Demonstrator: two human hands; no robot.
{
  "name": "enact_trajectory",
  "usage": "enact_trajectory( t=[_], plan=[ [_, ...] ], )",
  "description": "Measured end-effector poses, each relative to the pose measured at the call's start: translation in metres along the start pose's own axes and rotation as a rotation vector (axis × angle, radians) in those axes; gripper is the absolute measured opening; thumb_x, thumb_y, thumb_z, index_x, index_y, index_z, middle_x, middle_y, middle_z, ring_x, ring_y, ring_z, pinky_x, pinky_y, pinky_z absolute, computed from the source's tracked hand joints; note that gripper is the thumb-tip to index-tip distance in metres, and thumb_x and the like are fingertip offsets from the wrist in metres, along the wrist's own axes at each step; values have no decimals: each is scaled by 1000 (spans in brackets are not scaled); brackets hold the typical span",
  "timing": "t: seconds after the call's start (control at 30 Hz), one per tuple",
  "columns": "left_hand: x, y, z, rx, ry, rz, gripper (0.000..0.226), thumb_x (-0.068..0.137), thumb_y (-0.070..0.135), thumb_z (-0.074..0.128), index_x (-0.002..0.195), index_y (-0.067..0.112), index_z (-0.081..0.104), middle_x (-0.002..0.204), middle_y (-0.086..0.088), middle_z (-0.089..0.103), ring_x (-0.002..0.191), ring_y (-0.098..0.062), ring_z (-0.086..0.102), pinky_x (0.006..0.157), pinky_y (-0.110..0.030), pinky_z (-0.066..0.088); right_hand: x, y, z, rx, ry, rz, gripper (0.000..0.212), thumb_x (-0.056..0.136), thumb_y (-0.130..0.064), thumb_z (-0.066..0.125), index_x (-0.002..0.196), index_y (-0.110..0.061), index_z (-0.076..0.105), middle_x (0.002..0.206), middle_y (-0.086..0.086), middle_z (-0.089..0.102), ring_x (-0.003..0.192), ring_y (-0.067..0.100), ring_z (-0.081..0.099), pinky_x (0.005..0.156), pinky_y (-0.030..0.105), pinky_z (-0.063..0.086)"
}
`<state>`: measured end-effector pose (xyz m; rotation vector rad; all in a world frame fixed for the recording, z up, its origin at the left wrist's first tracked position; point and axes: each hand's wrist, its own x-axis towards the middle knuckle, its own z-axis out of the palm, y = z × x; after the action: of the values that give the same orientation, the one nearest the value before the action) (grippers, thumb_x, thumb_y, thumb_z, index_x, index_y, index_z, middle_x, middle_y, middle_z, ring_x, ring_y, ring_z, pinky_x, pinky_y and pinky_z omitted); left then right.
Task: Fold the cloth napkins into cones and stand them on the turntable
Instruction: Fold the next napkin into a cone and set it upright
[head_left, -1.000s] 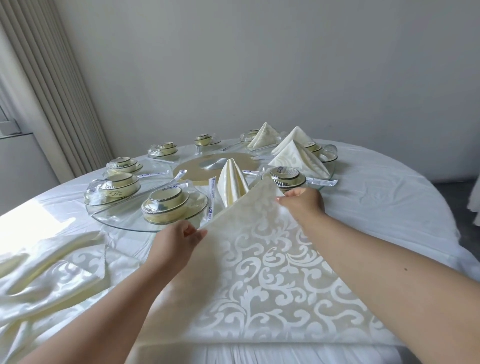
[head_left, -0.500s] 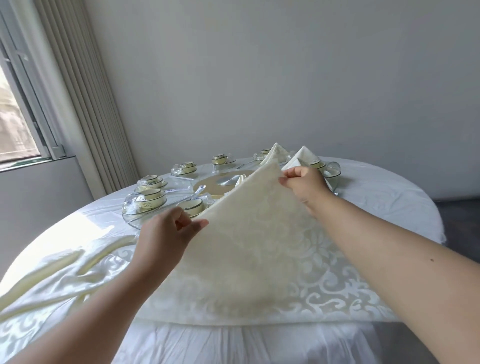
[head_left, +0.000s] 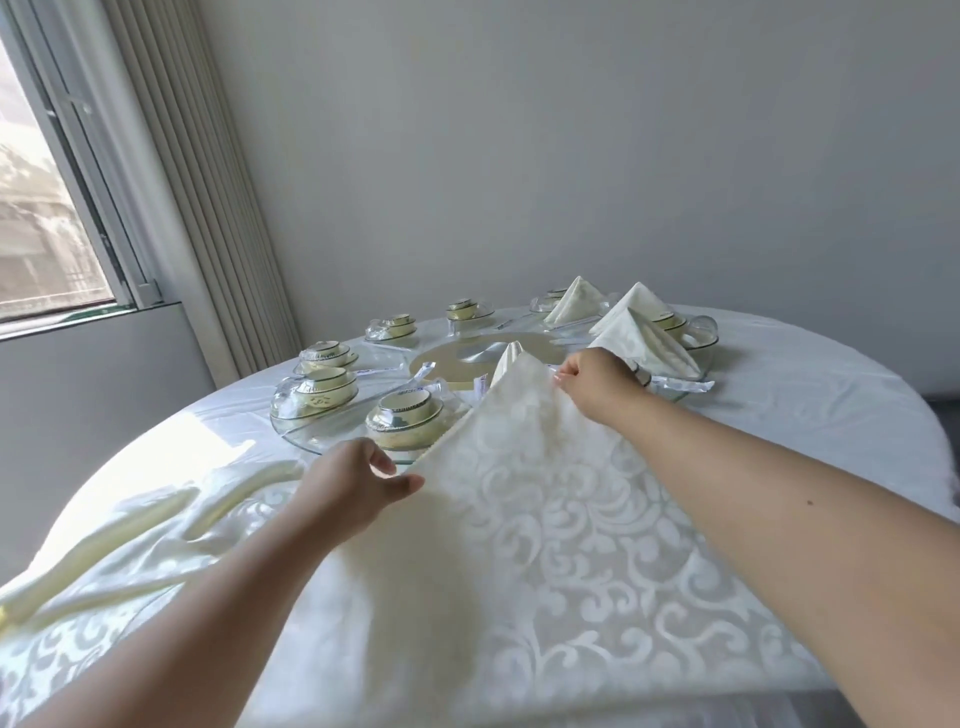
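while both hands pinch it, the left hand (head_left: 349, 486) at its left edge and the right hand (head_left: 597, 382) at its far corner, the damask napkin (head_left: 519, 545) drapes just short of the glass turntable (head_left: 332, 441), overlapping its near rim.

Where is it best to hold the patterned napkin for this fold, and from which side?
Hold the patterned napkin along its raised far edge, as now: left hand pinching the left slope, right hand beside the peak. Come from the near side; the near part lies flat on the table.
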<state>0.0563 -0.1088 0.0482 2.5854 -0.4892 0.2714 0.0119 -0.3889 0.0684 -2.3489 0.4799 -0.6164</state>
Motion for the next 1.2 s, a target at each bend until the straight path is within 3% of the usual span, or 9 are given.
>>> enact_trajectory(
  t=[0.13, 0.3, 0.37, 0.53, 0.63, 0.77, 0.87, 1.13, 1.2],
  plan=[
    [9, -22, 34, 32, -94, -20, 34, 84, 46, 68, 69, 16, 60, 58, 4, 54, 55, -14, 50, 50, -24, 33, 9, 8, 32, -154, -6, 9, 35, 94, -18, 55, 61, -23, 45, 90, 5, 60, 87, 23, 56, 70, 23, 33],
    [14, -32, 57, 71, -34, -33, 39, 88, 49, 60, 68, 17, 52, 64, 2, 57, 62, -18, 52, 52, -28, 34, 19, 15, 54, -267, 160, -89, 11, 90, -13, 53, 82, -15, 61, 103, 11, 59, 104, 30, 53, 72, 26, 27],
    [11, -33, 62, 100, 2, -41, 37, 89, 51, 57, 74, 18, 52, 73, 3, 59, 69, -18, 54, 57, -30, 39, 20, 16, 58, -306, 268, -149, 13, 90, -14, 50, 95, -9, 61, 104, 9, 52, 105, 30, 48, 72, 28, 25],
    [-9, -8, 53, 321, 120, 146, 33, 94, 49, 47, 116, 24, 52, 116, 1, 54, 115, -23, 46, 90, -35, 38, 10, 5, 61, -539, 194, -241, 26, 91, -8, 46, 112, -14, 60, 114, 9, 55, 108, 32, 54, 76, 34, 43],
    [-48, 16, 46, 146, -72, 406, 32, 98, 45, 37, 123, 31, 52, 126, 10, 51, 123, -13, 41, 99, -27, 33, 7, 1, 59, -544, 168, -191, 31, 90, -7, 45, 116, -15, 59, 120, 9, 55, 108, 32, 57, 81, 35, 45],
    [-86, 21, 68, 228, -424, 553, 54, 98, 55, 20, 149, 40, 14, 159, 12, 11, 146, -7, 3, 119, -30, 4, 2, -5, 54, -546, 143, -133, 34, 89, -5, 43, 118, -15, 59, 121, 8, 56, 109, 32, 58, 83, 34, 45],
    [-85, 17, 80, 313, -446, 534, 60, 93, 63, 13, 149, 45, 1, 160, 14, -5, 146, -7, -10, 119, -35, -5, 0, -6, 56, -555, 129, -109, 35, 89, -4, 44, 118, -15, 59, 119, 8, 58, 106, 32, 60, 78, 32, 44],
    [-85, 20, 80, 350, -445, 492, 64, 93, 66, 16, 150, 41, 1, 161, 11, -4, 147, -9, -8, 119, -38, -4, 5, -3, 61, -514, 138, -70, 25, 96, -10, 40, 115, -13, 57, 115, 9, 59, 102, 32, 60, 70, 32, 38],
    [-83, 20, 84, 368, -442, 491, 77, 80, 74, 3, 150, 42, -1, 161, 9, -4, 147, -9, -9, 119, -37, -5, -2, -5, 58, -459, 140, -93, 17, 98, -16, 42, 109, -13, 54, 110, 9, 61, 98, 32, 60, 69, 32, 39]
  ],
)
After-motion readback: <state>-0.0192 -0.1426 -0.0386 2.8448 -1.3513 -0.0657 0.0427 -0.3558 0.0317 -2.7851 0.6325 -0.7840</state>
